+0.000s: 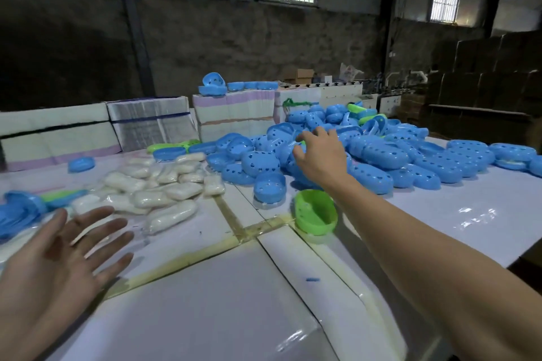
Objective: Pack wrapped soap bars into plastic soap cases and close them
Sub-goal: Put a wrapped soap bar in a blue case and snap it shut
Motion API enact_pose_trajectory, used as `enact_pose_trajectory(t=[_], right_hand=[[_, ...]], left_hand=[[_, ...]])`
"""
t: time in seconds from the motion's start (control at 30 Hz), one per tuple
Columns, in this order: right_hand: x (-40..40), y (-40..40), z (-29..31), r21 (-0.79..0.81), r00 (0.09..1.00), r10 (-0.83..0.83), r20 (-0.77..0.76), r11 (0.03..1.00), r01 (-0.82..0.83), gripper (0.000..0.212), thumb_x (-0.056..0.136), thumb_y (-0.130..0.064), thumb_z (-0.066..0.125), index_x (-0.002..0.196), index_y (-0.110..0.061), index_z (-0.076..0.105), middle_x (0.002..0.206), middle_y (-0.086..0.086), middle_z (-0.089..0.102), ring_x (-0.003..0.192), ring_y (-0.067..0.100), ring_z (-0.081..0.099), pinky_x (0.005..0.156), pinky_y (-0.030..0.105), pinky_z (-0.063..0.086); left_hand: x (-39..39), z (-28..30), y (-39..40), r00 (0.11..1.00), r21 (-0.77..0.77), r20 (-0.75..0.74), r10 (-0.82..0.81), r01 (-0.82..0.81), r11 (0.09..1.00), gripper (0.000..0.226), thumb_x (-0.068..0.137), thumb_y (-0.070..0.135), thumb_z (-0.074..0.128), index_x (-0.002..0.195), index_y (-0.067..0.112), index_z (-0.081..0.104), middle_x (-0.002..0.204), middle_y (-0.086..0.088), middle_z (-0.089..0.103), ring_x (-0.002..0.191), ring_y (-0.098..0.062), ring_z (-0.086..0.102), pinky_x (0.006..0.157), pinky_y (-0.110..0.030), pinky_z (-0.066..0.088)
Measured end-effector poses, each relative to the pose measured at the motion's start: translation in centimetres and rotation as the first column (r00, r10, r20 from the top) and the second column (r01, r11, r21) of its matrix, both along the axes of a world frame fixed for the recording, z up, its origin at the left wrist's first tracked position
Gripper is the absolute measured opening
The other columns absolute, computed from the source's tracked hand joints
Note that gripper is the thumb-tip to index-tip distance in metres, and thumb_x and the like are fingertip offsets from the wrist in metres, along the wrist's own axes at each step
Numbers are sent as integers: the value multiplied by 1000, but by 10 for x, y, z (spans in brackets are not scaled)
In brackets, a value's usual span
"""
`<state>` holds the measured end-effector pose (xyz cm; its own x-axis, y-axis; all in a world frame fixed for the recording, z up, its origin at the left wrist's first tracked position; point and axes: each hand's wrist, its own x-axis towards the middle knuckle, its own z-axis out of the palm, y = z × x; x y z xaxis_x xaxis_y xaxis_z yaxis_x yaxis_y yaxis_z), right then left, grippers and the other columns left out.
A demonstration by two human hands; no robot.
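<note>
Wrapped white soap bars (158,184) lie in a loose heap at the left middle of the white table (223,302). A large pile of blue plastic soap case halves (378,149) covers the middle and right of the table. A single green case half (315,212) lies tilted on its side nearer to me, next to a blue one (269,187). My right hand (318,152) is stretched out over the blue pile, fingers spread and loosely bent, touching the cases. My left hand (61,255) hovers flat with fingers straight above the table, just in front of the soap bars, holding nothing.
Stacks of white wrapped bundles (149,123) line the far side of the table, some with blue cases on top (214,85). More blue and green case parts (26,208) sit at the left edge. Cardboard boxes (492,73) stand at the far right. Yellowish tape seams cross the table.
</note>
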<state>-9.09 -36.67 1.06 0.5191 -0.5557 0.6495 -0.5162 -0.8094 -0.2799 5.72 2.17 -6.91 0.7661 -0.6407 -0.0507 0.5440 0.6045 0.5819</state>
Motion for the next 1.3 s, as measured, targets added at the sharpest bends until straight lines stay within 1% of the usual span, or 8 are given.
enact_pose_trajectory(t=[0.13, 0.47, 0.67, 0.83, 0.97, 1.07, 1.17, 1.3], right_hand=[[46, 88, 9, 164, 929, 333, 159, 919, -357, 29, 93, -34, 50, 116, -25, 66, 110, 1, 59, 109, 22, 51, 82, 38, 46], [115, 256, -25, 530, 598, 533, 599, 296, -795, 15, 87, -21, 58, 92, -23, 73, 84, -11, 70, 84, 8, 64, 85, 33, 52], [111, 258, -54, 522, 572, 620, 537, 288, -803, 13, 82, -25, 58, 81, -34, 68, 82, 1, 70, 82, 16, 63, 82, 37, 52], [108, 256, -57, 521, 569, 673, 472, 307, -796, 17, 89, -19, 59, 85, -33, 68, 67, -8, 61, 63, 5, 55, 63, 20, 44], [106, 257, -58, 494, 543, 736, 405, 324, -807, 18, 88, -15, 59, 90, -31, 67, 52, -18, 48, 55, 3, 46, 54, 17, 35], [103, 261, -59, 460, 516, 785, 343, 338, -821, 18, 87, -14, 60, 95, -28, 69, 55, -17, 50, 60, 4, 48, 65, 27, 41], [102, 264, -60, 439, 505, 807, 307, 351, -827, 20, 86, -14, 61, 97, -28, 69, 62, -12, 52, 62, 6, 50, 71, 33, 44], [104, 264, -63, 402, 494, 822, 284, 366, -839, 20, 85, -14, 62, 95, -29, 68, 65, -10, 53, 63, 5, 51, 69, 29, 43]], left_hand=[[-29, 34, 5, 926, 172, 370, 77, -149, 974, 56, 58, 58, 80, 101, 22, 81, 114, -7, 75, 104, -27, 73, 84, -46, 56], [-42, 52, 9, 887, 318, 360, 288, -407, 856, 30, 104, 37, 46, 100, 16, 68, 82, -1, 71, 78, -18, 68, 75, -33, 52], [-36, 52, 10, 849, 394, 440, 294, -477, 786, 19, 102, 22, 53, 93, 17, 70, 74, 2, 71, 71, -15, 70, 65, -27, 56], [-31, 54, 15, 684, 457, 696, 218, -657, 600, 22, 95, 5, 57, 95, 24, 67, 77, 4, 68, 67, -9, 68, 53, -19, 50], [2, 66, 39, 529, 464, 843, 102, -810, 359, 28, 91, 4, 59, 95, 32, 61, 86, 3, 63, 66, -10, 63, 56, -21, 47], [41, 75, 62, 461, 468, 883, -89, -881, 71, 30, 88, 6, 58, 110, 27, 60, 108, -3, 61, 94, -25, 61, 74, -32, 49], [73, 71, 88, 548, 434, 733, -403, -833, -344, 53, 87, 11, 57, 139, 19, 49, 135, -12, 54, 128, -37, 43, 100, -43, 42], [86, 53, 102, 668, 345, 507, -545, -736, -582, 41, 91, 21, 56, 132, 18, 54, 139, -11, 49, 134, -36, 34, 106, -50, 34]])
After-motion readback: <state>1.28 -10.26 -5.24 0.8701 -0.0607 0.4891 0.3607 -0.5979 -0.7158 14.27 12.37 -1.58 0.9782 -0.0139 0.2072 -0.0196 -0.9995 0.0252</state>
